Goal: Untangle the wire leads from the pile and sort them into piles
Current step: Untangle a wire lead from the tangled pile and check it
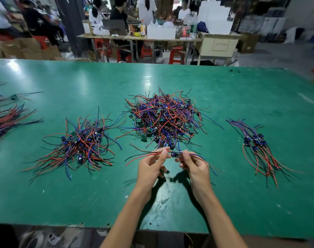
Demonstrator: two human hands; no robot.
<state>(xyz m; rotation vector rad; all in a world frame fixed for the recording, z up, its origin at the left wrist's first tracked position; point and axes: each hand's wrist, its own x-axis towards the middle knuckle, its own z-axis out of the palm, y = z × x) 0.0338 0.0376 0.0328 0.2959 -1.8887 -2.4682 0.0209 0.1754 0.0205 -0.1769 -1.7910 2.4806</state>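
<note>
We stand at a long green workbench [170, 77] in a busy assembly workshop, its scuffed top heaped with piles of wired circuit boards [163, 119] in red, blue and black. Behind us, across a bare concrete floor, seated workers [117, 17] bend over cluttered tables [138, 38] stacked with white cartons [160, 32] and bottles [193, 25], perched on red plastic stools [176, 54]. We see cardboard boxes [27, 49] piled along the left and more white boxes [217, 18] stacked at the back, the look of a small electronics factory floor.
</note>
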